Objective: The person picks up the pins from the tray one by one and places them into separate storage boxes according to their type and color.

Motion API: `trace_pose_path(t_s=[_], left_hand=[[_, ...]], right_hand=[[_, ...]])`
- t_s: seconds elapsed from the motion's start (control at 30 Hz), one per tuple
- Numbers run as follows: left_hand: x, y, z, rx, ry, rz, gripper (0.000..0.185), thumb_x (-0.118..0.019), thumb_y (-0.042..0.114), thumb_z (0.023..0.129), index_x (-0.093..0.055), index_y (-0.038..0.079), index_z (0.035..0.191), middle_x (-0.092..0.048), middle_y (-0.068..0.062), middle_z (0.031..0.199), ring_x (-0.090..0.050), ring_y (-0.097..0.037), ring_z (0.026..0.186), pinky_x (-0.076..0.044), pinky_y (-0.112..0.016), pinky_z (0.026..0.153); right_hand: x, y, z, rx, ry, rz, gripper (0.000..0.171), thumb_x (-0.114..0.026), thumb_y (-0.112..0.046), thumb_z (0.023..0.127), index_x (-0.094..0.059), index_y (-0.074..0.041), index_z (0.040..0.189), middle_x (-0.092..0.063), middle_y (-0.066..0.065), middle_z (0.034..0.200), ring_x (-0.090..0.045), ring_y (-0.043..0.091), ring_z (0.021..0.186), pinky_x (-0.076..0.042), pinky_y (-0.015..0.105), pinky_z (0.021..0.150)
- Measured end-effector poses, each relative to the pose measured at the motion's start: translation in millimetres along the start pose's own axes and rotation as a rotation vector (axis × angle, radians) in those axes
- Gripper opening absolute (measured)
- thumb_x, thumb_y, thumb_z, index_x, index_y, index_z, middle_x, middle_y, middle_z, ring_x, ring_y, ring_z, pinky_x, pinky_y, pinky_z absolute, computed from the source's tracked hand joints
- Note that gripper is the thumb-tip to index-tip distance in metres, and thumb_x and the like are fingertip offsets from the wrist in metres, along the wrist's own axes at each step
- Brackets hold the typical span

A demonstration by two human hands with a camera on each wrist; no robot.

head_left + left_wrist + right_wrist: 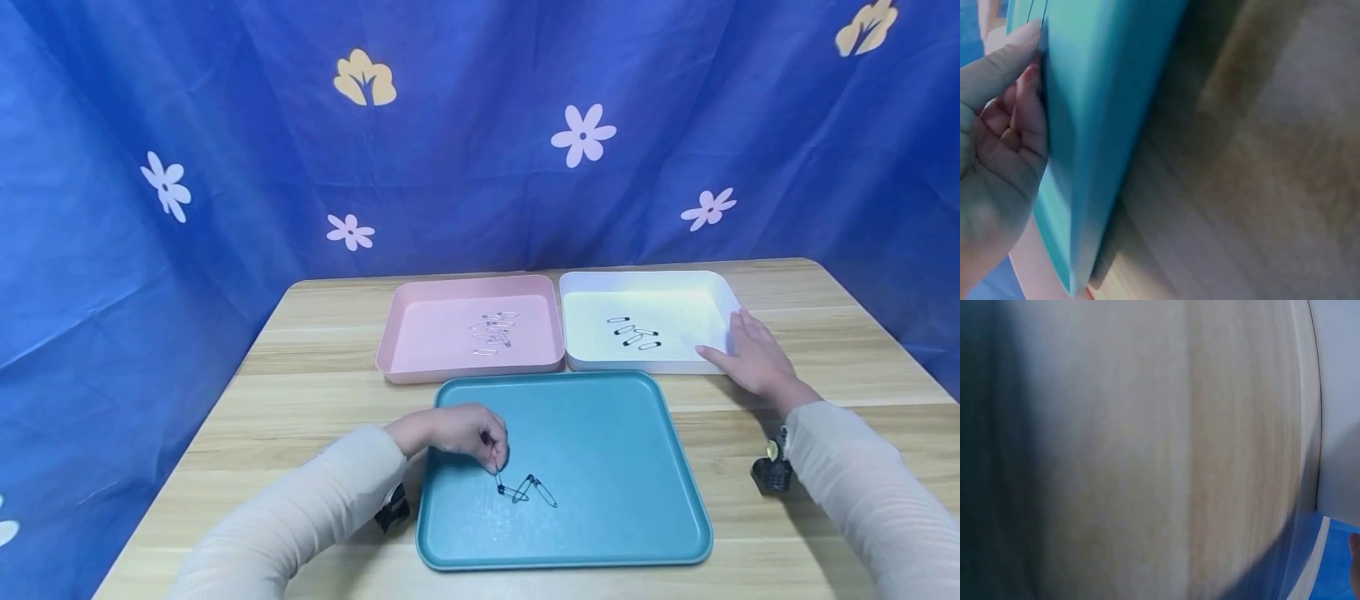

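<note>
Left hand (457, 433) pinches black safety pin (498, 477) upright, long axis near vertical, over teal tray (637, 500), lower centre. Right hand (750, 354) flat beside white tray (723, 292). Left wrist view probably shows only curled fingers (1019, 119); pin unseen.

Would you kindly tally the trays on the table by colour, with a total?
Pink tray: 1
White tray: 1
Teal tray: 1
Total: 3 trays
</note>
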State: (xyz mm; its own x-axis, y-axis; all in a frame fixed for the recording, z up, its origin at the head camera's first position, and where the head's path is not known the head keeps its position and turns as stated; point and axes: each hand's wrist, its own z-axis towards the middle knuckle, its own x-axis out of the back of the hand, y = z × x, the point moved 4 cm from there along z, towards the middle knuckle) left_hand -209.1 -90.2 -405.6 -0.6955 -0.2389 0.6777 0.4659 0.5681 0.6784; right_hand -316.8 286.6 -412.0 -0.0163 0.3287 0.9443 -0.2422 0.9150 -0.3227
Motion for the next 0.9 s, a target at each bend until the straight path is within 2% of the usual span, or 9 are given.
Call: trace_pose_path(t_s=[0.17,0.27,0.57,0.77,0.9], left_hand=[[5.8,-2.2,-3.7,0.090,0.030,0.012,0.005,-0.063,0.006,0.075,-0.067,0.010,0.075,-0.059,0.009,0.071,-0.050,-0.004,0.068,-0.043,-0.020,0.067],[9.9,-4.3,-5.3,0.116,0.066,0.035,0.006,-0.063,0.007,0.076,-0.067,0.011,0.076,-0.060,0.008,0.072,-0.050,-0.004,0.068,-0.042,-0.020,0.068],[21.7,-0.9,-5.4,0.074,0.204,0.015,0.005,-0.062,0.010,0.078,-0.066,0.013,0.078,-0.060,0.011,0.073,-0.053,-0.005,0.069,-0.044,-0.022,0.068],[31.5,5.5,4.8,0.063,0.340,-0.085,0.004,-0.063,0.013,0.077,-0.067,0.012,0.078,-0.062,0.008,0.074,-0.055,-0.007,0.069,-0.046,-0.022,0.066],[37.1,12.0,15.8,0.060,0.405,-0.177,0.005,-0.063,0.011,0.077,-0.067,0.008,0.078,-0.063,0.004,0.073,-0.057,-0.009,0.068,-0.048,-0.022,0.065]], right_hand=[[-2,2,1,0.001,-0.006,-0.002,0.092,-0.032,-0.056,0.085,0.002,0.018,0.128,0.005,0.035,0.133,0.003,0.043,0.123,-0.002,0.053,0.098],[-2,3,1,-0.005,-0.006,-0.002,0.092,-0.032,-0.056,0.085,0.002,0.018,0.128,0.006,0.035,0.134,0.003,0.044,0.123,-0.003,0.053,0.098],[1,2,3,-0.007,-0.002,-0.002,0.093,-0.033,-0.057,0.084,0.003,0.016,0.129,0.007,0.033,0.134,0.003,0.044,0.123,-0.003,0.054,0.097],[-1,1,2,-0.006,-0.003,-0.002,0.093,-0.033,-0.057,0.084,0.002,0.017,0.129,0.005,0.034,0.134,0.001,0.045,0.123,-0.003,0.054,0.097],[-1,2,2,-0.009,-0.002,-0.002,0.093,-0.033,-0.057,0.084,0.002,0.017,0.129,0.004,0.034,0.134,0.002,0.044,0.123,-0.003,0.053,0.097]])
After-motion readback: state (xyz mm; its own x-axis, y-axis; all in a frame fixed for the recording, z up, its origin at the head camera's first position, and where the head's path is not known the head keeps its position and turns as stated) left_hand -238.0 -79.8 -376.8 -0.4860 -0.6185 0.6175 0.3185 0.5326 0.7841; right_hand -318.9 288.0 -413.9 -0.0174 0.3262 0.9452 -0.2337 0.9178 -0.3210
